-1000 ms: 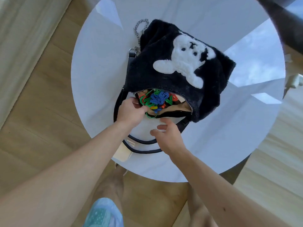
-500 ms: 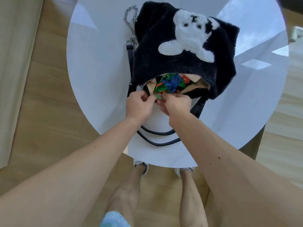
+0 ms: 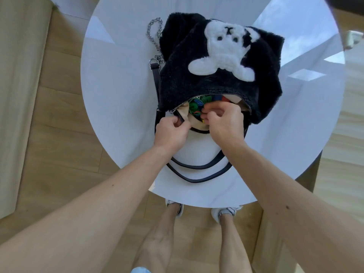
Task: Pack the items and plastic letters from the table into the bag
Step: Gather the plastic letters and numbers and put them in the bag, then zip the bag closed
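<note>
A black furry bag point(image 3: 199, 83) with a white bear patch lies on the round white table point(image 3: 118, 91), its zip mouth facing me and open. Green, blue and red plastic letters point(image 3: 197, 107) show inside against a beige lining. My left hand point(image 3: 171, 131) pinches the near left edge of the bag's mouth by the zip end. My right hand point(image 3: 224, 123) is over the mouth with fingers curled at the letters; whether it holds one or the zip pull is hidden.
The bag's black straps point(image 3: 197, 170) loop toward the near table edge and a metal chain point(image 3: 154, 36) lies at its far left. Wooden floor surrounds the table; my feet in white shoes point(image 3: 224, 211) stand under the near edge.
My right hand came up from the table in front of the bag to its mouth, next to my left. The view shifted, so the bag now sits more centred.
</note>
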The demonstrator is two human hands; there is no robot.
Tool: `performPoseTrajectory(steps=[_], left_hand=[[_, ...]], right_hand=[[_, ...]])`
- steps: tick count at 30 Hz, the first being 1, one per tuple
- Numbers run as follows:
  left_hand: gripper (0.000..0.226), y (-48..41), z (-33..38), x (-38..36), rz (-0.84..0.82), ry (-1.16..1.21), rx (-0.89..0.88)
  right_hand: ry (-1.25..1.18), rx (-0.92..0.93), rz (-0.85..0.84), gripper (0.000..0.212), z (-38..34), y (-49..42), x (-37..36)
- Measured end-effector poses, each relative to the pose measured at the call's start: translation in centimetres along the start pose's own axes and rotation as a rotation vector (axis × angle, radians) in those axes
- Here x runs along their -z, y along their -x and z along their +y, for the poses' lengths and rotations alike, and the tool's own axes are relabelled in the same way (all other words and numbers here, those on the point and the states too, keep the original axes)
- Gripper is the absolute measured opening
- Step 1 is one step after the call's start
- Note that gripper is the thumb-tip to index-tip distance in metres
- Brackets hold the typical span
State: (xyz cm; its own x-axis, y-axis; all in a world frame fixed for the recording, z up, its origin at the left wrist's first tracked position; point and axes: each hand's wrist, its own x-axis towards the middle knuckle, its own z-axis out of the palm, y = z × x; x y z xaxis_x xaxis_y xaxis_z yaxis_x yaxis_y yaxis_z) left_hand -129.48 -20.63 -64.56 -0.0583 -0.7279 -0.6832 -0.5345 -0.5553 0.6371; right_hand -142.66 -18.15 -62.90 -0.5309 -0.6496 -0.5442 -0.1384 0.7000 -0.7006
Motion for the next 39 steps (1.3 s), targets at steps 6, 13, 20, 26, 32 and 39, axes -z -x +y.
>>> performPoseTrajectory(steps=[6, 13, 20, 26, 32, 39], left_hand=[[0.01, -0.3, 0.0, 1.5, -0.011, -0.063, 0.037], [0.019, -1.4, 1.1, 2.9, 0.134, 0.321, 0.191], [0.033, -3.4, 1.7, 4.3, 0.24, -0.372, -0.326], [0.013, -4.4, 2.8, 7.2, 0.0, -0.481, -0.515], [0.019, -4.7, 2.9, 8.9, -0.09, -0.577, -0.647], [0.057, -4.9, 3.7, 9.1, -0.223, -0.694, -0.585]], right_hand=[[0.012, 0.055, 0.106, 0.02, -0.4, 3.8, -0.1], [-0.244, -0.225, -0.278, 0.027, -1.8, 5.8, -4.3], [-0.369, -0.332, -0.267, 0.061, -2.5, 4.8, -7.1], [-0.506, -0.38, -0.215, 0.023, -3.2, 4.2, -8.3], [-0.179, -0.225, -0.15, 0.028, -3.7, 3.8, -8.1], [0.43, 0.096, -0.166, 0.021, -4.1, 4.4, -6.6]])
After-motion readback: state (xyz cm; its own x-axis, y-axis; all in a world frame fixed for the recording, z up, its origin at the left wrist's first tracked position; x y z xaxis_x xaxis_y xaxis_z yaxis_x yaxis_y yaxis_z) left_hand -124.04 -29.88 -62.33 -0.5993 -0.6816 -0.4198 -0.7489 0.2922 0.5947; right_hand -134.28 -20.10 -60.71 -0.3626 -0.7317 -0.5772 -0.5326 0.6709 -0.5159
